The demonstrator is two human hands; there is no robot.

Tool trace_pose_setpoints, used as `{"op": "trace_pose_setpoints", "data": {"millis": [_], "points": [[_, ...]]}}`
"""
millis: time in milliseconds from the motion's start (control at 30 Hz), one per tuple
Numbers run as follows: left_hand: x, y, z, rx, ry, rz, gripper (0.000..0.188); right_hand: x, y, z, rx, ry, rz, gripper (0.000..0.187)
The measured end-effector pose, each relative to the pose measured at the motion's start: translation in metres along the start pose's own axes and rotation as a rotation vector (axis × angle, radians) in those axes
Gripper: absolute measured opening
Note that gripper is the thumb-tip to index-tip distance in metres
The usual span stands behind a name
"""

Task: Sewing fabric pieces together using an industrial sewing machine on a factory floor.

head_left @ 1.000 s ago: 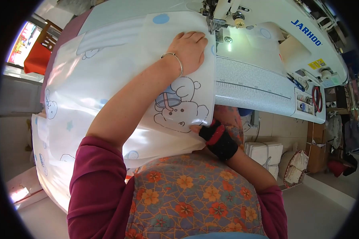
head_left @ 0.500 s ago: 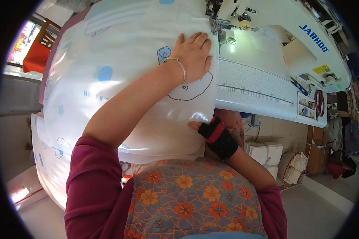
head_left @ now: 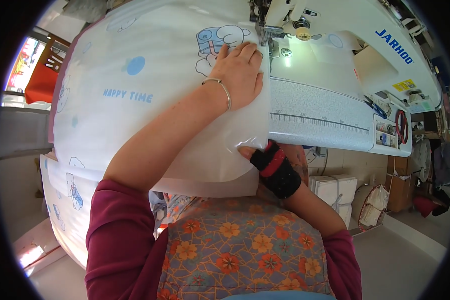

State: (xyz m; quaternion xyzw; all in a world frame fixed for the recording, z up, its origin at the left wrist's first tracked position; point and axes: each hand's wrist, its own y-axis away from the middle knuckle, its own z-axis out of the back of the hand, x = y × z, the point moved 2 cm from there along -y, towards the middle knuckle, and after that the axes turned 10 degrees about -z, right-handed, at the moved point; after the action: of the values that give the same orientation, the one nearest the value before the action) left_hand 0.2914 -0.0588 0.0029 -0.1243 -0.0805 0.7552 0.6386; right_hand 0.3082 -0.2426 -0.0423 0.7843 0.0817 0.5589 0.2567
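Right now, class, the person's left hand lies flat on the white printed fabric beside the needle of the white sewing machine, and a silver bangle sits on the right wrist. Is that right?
Not quite. The head view shows the silver bangle on the left wrist, not the right. The right hand wears a black and red wrist wrap and grips the near edge of the white printed fabric. The left hand does lie flat on that fabric beside the needle of the white sewing machine.

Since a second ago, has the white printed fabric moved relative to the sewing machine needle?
Yes. The white printed fabric has fed toward the needle: its cartoon print, earlier near the table's front edge, now lies beside the needle, under the left hand.
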Motion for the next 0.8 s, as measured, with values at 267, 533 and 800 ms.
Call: {"op": "trace_pose_setpoints", "data": {"millis": [267, 533, 800], "points": [[0.004, 0.006, -0.001, -0.010, -0.017, -0.009, 0.049, 0.018, 0.014, 0.000, -0.111, 0.051, 0.030, 0.039], [0.049, 0.081, 0.028, 0.083, -0.155, 0.114, 0.057, 0.037, 0.030, 0.001, -0.306, 0.515, 0.321, 0.041], [0.082, 0.129, 0.067, 0.145, -0.220, 0.220, 0.037, 0.015, 0.012, 0.007, -0.161, 0.092, 0.150, 0.037]]}}
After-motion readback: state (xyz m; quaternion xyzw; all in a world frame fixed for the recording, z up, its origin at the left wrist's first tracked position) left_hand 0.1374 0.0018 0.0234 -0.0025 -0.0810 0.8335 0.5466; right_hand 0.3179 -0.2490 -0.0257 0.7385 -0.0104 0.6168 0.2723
